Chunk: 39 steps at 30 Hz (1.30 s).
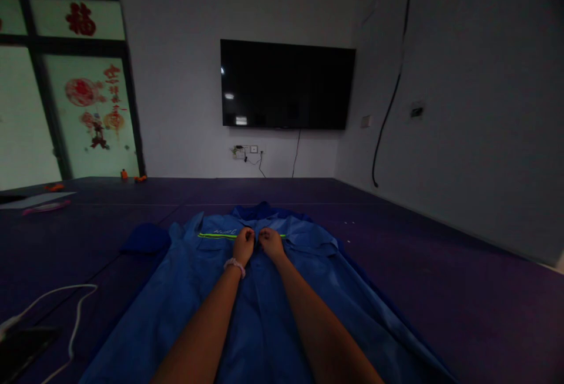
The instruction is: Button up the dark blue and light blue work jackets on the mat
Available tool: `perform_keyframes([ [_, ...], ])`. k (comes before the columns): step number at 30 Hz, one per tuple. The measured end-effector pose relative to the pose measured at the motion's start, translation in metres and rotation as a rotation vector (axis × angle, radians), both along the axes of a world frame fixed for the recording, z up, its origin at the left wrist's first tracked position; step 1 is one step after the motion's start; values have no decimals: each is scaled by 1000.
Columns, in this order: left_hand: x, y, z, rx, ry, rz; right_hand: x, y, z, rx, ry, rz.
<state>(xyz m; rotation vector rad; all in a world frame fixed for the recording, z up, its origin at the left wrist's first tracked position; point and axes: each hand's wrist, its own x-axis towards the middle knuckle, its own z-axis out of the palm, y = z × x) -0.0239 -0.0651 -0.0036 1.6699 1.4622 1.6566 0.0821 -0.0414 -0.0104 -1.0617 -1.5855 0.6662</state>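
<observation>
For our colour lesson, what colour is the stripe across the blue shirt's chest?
The stripe is bright yellow-green, seen best in the head view.

Place: a home, likely the living room, from what I see around me
TV (pixel 288 86): 1 wide screen, hung on the wall (pixel 176 90) ahead of me
Sockets (pixel 254 149): grouped low under the TV, with a cord (pixel 296 153) hanging near
Door (pixel 53 115): pale panes with red festive decorations (pixel 81 91), a 福 sign (pixel 81 19) above
Surface (pixel 396 231): purple, broad before me; a cap (pixel 146 238) and a white cable (pixel 78 313) lie on it
</observation>
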Motion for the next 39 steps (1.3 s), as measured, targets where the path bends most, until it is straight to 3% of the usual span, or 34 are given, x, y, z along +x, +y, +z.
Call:
perform_keyframes([
  [19, 1, -6, 0, 12, 21, 28, 2, 8, -6, 69, -135, -37],
  [39, -1, -2, -1, 8, 20, 18, 0, 3, -5, 25, -209, -52],
])
